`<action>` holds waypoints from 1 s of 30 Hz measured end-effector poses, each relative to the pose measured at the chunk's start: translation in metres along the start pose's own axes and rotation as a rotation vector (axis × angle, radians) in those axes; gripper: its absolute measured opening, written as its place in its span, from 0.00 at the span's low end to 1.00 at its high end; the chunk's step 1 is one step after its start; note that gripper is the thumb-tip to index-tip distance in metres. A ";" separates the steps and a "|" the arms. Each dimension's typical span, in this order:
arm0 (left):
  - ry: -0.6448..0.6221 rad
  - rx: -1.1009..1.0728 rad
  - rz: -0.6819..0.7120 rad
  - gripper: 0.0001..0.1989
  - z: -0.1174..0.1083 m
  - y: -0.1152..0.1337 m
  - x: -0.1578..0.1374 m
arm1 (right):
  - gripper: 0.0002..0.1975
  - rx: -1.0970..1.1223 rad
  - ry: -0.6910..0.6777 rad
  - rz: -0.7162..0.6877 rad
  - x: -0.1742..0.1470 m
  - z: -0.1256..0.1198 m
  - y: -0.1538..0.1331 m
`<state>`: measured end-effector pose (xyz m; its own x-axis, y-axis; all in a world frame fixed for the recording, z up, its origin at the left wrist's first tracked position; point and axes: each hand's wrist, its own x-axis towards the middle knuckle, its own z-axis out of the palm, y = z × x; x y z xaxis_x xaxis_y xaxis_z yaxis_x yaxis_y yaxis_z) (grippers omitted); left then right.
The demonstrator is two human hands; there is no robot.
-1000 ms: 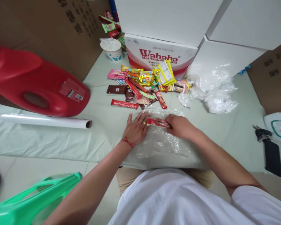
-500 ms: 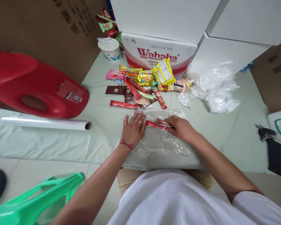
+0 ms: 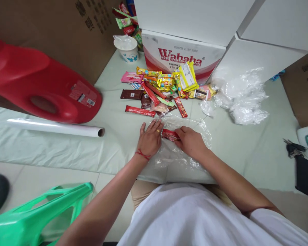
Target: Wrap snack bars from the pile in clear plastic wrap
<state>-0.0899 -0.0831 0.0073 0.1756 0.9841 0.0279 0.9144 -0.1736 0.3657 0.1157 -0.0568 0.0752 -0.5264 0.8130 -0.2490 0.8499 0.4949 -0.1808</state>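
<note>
A clear plastic bag (image 3: pixel 166 159) lies on the pale green cloth in front of me. My left hand (image 3: pixel 150 137) rests flat on the bag's left side, fingers stretched forward, a ring on one finger. My right hand (image 3: pixel 191 140) is closed on red-wrapped snack bars (image 3: pixel 170 135), lying in or on the bag; I cannot tell which. Their left end is close to my left fingers. Just beyond my hands is a pile of wrapped snacks, with yellow packets (image 3: pixel 187 77), brown packets (image 3: pixel 131 94) and a red stick packet (image 3: pixel 140 111).
A red jug (image 3: pixel 51 92) and a white roll (image 3: pixel 55 128) lie at the left. A paper cup (image 3: pixel 128 51) stands by the Wahaha carton (image 3: pixel 182 51). Crumpled clear bags (image 3: pixel 242 97) lie right of the snacks. Keys (image 3: pixel 294 147) lie far right; a green stool (image 3: pixel 41 215) stands lower left.
My right hand has slid left toward my left hand, pushing the red bars along, and now covers more of them. My left hand stays flat on the bag. The camera view has shifted slightly.
</note>
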 end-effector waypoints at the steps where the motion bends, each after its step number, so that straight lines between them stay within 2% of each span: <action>1: 0.003 0.002 0.000 0.28 0.001 0.000 0.000 | 0.15 -0.007 0.011 -0.003 -0.001 0.002 -0.001; 6: 0.013 0.014 0.002 0.28 0.003 -0.001 -0.001 | 0.17 0.104 0.069 -0.009 0.001 0.005 0.004; 9: 0.014 0.019 0.004 0.28 0.003 -0.001 -0.001 | 0.20 0.223 0.127 -0.018 0.004 0.005 0.020; 13: 0.002 0.028 0.006 0.29 0.003 -0.001 0.000 | 0.18 0.287 0.253 0.021 0.006 0.003 0.041; 15: -0.001 0.030 0.011 0.29 0.003 -0.002 -0.001 | 0.20 0.276 0.250 -0.043 0.006 0.004 0.041; 18: 0.002 0.028 0.010 0.29 0.003 -0.002 -0.001 | 0.27 0.231 0.161 -0.160 0.006 0.011 0.029; 21: 0.000 0.020 0.006 0.30 0.004 -0.002 -0.001 | 0.27 0.184 0.124 -0.206 0.007 0.024 0.019; 26: -0.015 0.005 0.005 0.30 0.003 -0.004 -0.001 | 0.22 0.178 0.217 -0.297 0.004 0.043 0.029; 30: -0.004 0.001 0.002 0.31 0.003 -0.004 -0.001 | 0.20 0.148 0.307 -0.299 -0.006 0.045 0.037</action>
<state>-0.0923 -0.0832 0.0033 0.1794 0.9835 0.0251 0.9144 -0.1761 0.3644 0.1492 -0.0574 0.0269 -0.6977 0.7055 0.1245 0.6373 0.6907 -0.3417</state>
